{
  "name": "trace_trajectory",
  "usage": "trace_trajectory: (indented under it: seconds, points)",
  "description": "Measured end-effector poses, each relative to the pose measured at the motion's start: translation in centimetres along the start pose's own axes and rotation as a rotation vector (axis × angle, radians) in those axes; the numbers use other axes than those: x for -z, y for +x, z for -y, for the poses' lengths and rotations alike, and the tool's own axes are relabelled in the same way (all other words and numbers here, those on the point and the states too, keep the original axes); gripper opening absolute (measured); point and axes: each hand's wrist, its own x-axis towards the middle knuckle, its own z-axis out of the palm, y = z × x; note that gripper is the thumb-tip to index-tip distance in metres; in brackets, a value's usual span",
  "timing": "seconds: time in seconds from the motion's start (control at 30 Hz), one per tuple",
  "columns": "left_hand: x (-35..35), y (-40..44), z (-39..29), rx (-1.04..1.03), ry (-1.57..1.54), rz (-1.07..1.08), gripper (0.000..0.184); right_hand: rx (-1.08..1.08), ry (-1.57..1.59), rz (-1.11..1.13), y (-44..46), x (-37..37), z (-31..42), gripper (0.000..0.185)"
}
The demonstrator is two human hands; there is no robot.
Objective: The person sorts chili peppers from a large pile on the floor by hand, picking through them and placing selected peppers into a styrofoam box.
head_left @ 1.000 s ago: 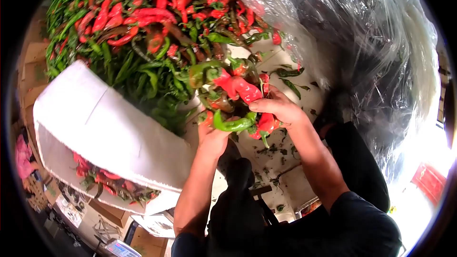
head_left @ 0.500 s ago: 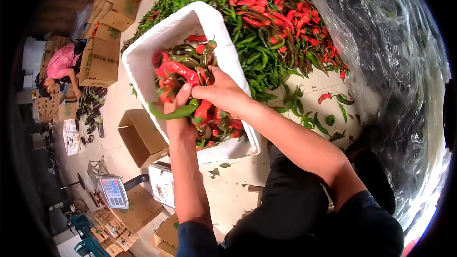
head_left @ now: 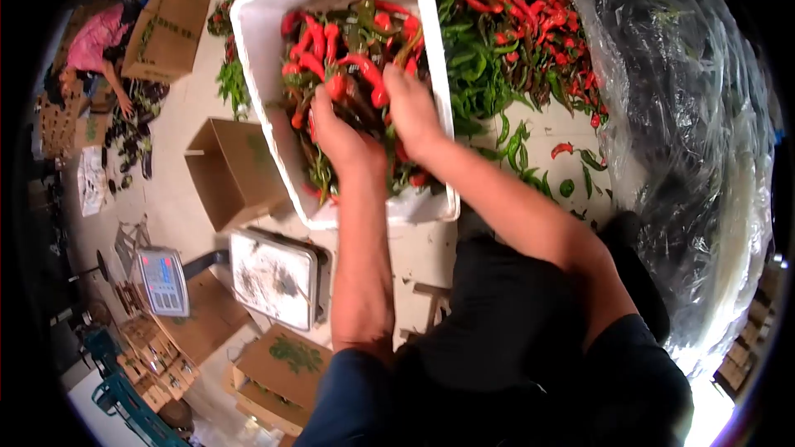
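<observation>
A white foam box point(head_left: 252, 58) holds a heap of red, green and dark chili peppers point(head_left: 315, 37). Both my hands are inside it, near the middle of the heap. My left hand point(head_left: 348, 141) curls around peppers from the near left, its thumb beside a red one. Opposite it, my right hand point(head_left: 411, 112) is closed against the same bunch from the right, touching a bent red pepper point(head_left: 367, 76). The fingertips of both hands are partly hidden among the peppers.
A large pile of red and green peppers point(head_left: 530, 25) lies behind and right of the box, beside clear plastic sheeting point(head_left: 654, 99). An open carton point(head_left: 236, 170) and a scale point(head_left: 273, 277) stand at left. Another person point(head_left: 95, 41) reaches toward eggplants point(head_left: 145, 116).
The view has shifted, and the box appears higher in it. My hands have moved apart around the peppers. The long green pepper by my left wrist is no longer visible there.
</observation>
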Motion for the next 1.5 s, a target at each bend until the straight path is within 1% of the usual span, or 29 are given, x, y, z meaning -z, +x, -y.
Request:
trace_trajectory:
  seconds: [0.07, 0.13, 0.17, 0.2, 0.23, 0.27, 0.3, 0.37, 0.4, 0.47, 0.53, 0.57, 0.6, 0.67, 0.73, 0.77, 0.87, 0.93, 0.97, 1.03, 1.07, 1.17, 1.2, 1.23, 1.33, 1.37, 1.4, 1.47, 1.5]
  points:
    - [3.3, 1.2, -2.2, -0.094, 0.276, 0.073, 0.032, -0.091, -0.127, -0.028, 1.6, 1.3, 0.0, 0.05]
    - [5.0, 0.3, -4.0, -0.217, 0.484, -0.131, 0.032, -0.075, -0.112, 0.002, 2.8, 2.5, -0.7, 0.052]
    - [8.1, 0.7, -4.3, -0.223, 0.571, -0.096, 0.035, -0.071, -0.101, 0.006, 2.9, 2.7, -1.1, 0.054]
    - [10.1, -0.1, -4.6, -0.24, 0.794, -0.119, 0.032, -0.082, -0.159, 0.021, 2.7, 3.1, -0.7, 0.053]
    - [11.5, -1.7, -4.5, -0.266, 0.936, -0.078, 0.028, -0.094, -0.218, 0.039, 1.9, 3.5, -0.2, 0.053]
    - [14.0, -2.7, -3.2, -0.375, 1.061, 0.034, 0.021, -0.105, -0.277, 0.062, 1.0, 3.8, 0.4, 0.053]
    - [15.8, -4.0, -1.7, -0.316, 1.146, 0.142, 0.018, -0.077, -0.351, 0.091, -0.2, 4.1, 0.8, 0.049]
    - [16.9, -6.9, 0.6, -0.187, 1.492, 0.313, 0.036, 0.004, -0.427, 0.088, -2.2, 4.5, 0.0, 0.045]
    - [18.0, -7.1, 2.7, -0.412, 1.579, 0.408, 0.045, 0.014, -0.501, 0.107, -2.9, 4.9, -0.3, 0.047]
    - [16.5, -7.5, 4.5, -0.346, 1.625, 0.335, 0.041, -0.054, -0.377, 0.144, -3.7, 5.2, -1.7, 0.056]
    - [16.2, -6.5, 6.5, -0.415, 1.666, 0.248, 0.034, 0.084, -0.56, 0.194, -4.5, 4.7, -1.0, 0.062]
    - [16.2, -6.1, 7.1, -0.45, 1.686, 0.204, 0.031, 0.015, -0.549, 0.243, -5.1, 5.0, -0.3, 0.062]
    - [16.1, -5.9, 7.2, -0.471, 1.679, 0.206, 0.029, 0.14, -0.632, 0.242, -5.5, 4.9, 0.0, 0.056]
    - [16.2, -5.7, 7.2, -0.514, 1.666, 0.207, 0.026, 0.234, -0.907, 0.362, -4.9, 5.4, 2.3, 0.041]
    - [16.2, -6.1, 6.1, -0.481, 1.594, 0.199, 0.023, 0.523, -1.071, 0.3, -1.7, 6.4, 3.0, 0.023]
    - [16.4, -6.3, 5.4, -0.456, 1.556, 0.201, 0.022, 0.996, -1.14, 0.174, 0.8, 6.7, 3.6, 0.02]
    - [17.6, -6.9, 3.4, -0.442, 1.431, 0.245, 0.023, 1.232, -1.584, 0.236, 6.9, 6.0, 6.6, 0.028]
    - [18.4, -7.3, 2.5, -0.471, 1.334, 0.238, 0.026, 1.099, -1.861, 0.418, 8.6, 5.1, 7.1, 0.023]
    - [18.8, -7.3, 1.8, -0.543, 1.385, 0.285, 0.033, 0.957, -1.969, 0.48, 8.7, 4.4, 6.8, 0.019]
    - [18.4, -7.5, -0.1, -0.483, 1.508, 0.313, 0.04, 0.657, -2.164, 0.602, 7.9, 1.7, 8.7, 0.013]
    - [18.3, -7.7, -0.8, -0.449, 1.568, 0.328, 0.044, 0.704, -2.124, 0.606, 7.9, 1.6, 8.9, 0.011]
    - [18.2, -8.2, -1.4, -0.445, 1.337, 0.198, 0.044, 0.87, -2.079, 0.606, 7.5, 2.1, 10.3, 0.007]
    - [17.9, -8.4, -1.4, -0.439, 1.253, 0.161, 0.043, 0.943, -2.014, 0.54, 6.9, 2.7, 11.4, 0.007]
    - [17.6, -8.5, -0.9, -0.465, 1.104, 0.134, 0.031, 1.015, -1.951, 0.467, 6.4, 3.4, 12.8, 0.007]
    - [16.6, -9.4, -0.9, 0.054, 0.864, 0.123, 0.023, 1.249, -1.61, 0.298, 5.5, 6.8, 16.3, 0.008]
    - [15.9, -9.8, -0.3, 0.118, 0.785, 0.169, 0.02, 1.205, -1.429, 0.276, 5.2, 8.5, 16.9, 0.008]
    - [16.1, -10.0, 0.3, 0.238, 0.733, 0.24, 0.024, 1.054, -1.368, 0.244, 3.9, 9.7, 18.4, 0.012]
    - [14.9, -11.5, 1.2, 0.314, 0.69, 0.352, 0.025, 0.635, -1.086, 0.158, 0.4, 13.1, 20.7, 0.02]
    - [14.3, -12.3, 1.2, 0.298, 0.776, 0.432, 0.026, 0.526, -1.105, 0.087, -1.4, 15.7, 21.7, 0.023]
